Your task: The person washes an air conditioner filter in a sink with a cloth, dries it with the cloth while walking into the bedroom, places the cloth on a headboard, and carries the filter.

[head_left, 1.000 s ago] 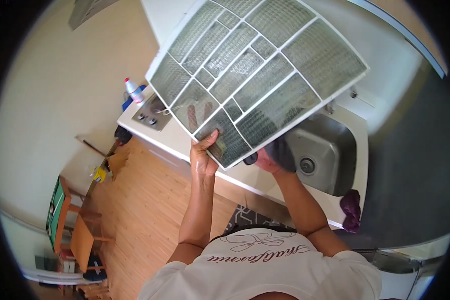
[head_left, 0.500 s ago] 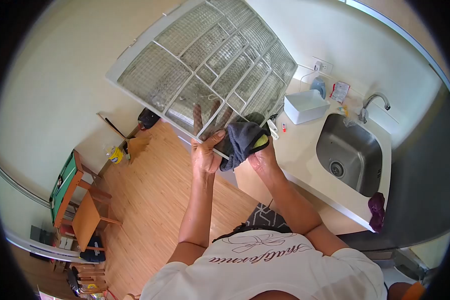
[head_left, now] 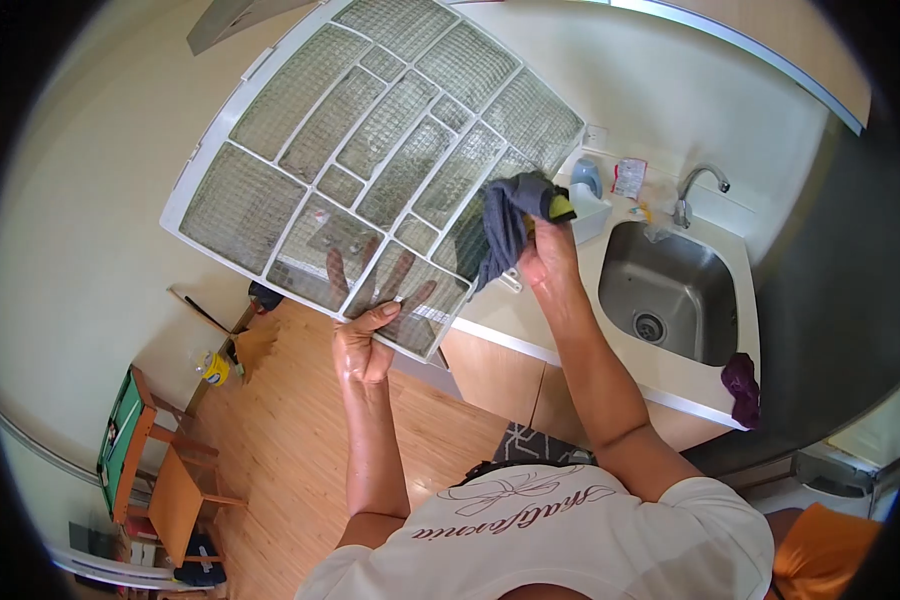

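Note:
A large white-framed mesh filter (head_left: 315, 188) is held up tilted in front of me. My left hand (head_left: 365, 335) grips its lower edge, the thumb on the near face and the fingers showing through the mesh from behind. In my right hand (head_left: 550, 255) is a dark grey cloth (head_left: 510, 220) with a yellow-green patch, pressed against the filter's right edge. Part of the cloth shows dark through the mesh. Several fingertips of my right hand are hidden by the cloth.
Right of the filter is a steel sink (head_left: 670, 290) with a faucet (head_left: 705, 185). A purple cloth (head_left: 740, 390) hangs over the counter corner. Behind the filter stands a white container (head_left: 590, 215). At lower left are a wooden chair (head_left: 175, 500) and a green-topped table (head_left: 125, 440).
The filter has swung left and its face has turned more toward me. My right hand has moved the cloth from the lower corner up along the right edge, away from my left hand.

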`<state>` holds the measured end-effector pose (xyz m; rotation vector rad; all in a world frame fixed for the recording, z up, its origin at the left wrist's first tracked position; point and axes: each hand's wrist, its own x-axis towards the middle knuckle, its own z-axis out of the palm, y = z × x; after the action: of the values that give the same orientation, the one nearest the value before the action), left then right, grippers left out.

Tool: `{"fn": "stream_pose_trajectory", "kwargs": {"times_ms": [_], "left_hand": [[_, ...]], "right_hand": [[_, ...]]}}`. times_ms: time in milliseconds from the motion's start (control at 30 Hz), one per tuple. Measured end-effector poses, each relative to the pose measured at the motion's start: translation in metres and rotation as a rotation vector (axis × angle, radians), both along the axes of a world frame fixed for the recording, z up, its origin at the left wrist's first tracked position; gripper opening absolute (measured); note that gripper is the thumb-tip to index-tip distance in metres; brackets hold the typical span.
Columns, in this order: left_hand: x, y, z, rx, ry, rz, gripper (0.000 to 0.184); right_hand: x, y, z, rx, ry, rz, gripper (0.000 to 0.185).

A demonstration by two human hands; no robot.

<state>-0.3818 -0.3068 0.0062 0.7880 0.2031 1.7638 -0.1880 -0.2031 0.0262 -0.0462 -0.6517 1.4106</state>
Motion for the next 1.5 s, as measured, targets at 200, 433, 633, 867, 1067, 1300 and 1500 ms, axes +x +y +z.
{"fn": "stream_pose_trajectory", "kwargs": {"times_ms": [200, 433, 633, 867, 1067, 1300, 1500], "left_hand": [[-0.009, 0.005, -0.011, -0.079, 0.054, 0.02, 0.065], [-0.021, 0.002, -0.016, -0.08, 0.124, 0.007, 0.057], [-0.033, -0.003, -0.022, -0.215, 0.173, -0.006, 0.048], [-0.081, -0.003, -0.042, -0.339, 0.282, 0.061, 0.054], [-0.105, -0.016, -0.038, -0.298, 0.395, 0.085, 0.055], [-0.111, -0.018, -0.061, -0.428, 0.504, 0.113, 0.06], [-0.124, -0.021, -0.064, -0.31, 0.411, 0.152, 0.033]], "right_hand": [[0.04, 0.019, 0.023, -0.163, -0.007, -0.143, 0.02], [0.072, 0.041, 0.014, -0.116, 0.063, -0.136, 0.018], [0.092, 0.063, -0.007, -0.119, 0.045, -0.174, 0.017], [0.108, 0.053, -0.037, 0.021, -0.145, -0.178, 0.024], [0.13, 0.068, -0.05, 0.119, -0.185, -0.096, 0.027], [0.061, 0.043, -0.007, 0.119, -0.746, -0.176, 0.025], [0.03, 0.064, -0.033, 0.129, -0.852, -0.261, 0.017]]}}
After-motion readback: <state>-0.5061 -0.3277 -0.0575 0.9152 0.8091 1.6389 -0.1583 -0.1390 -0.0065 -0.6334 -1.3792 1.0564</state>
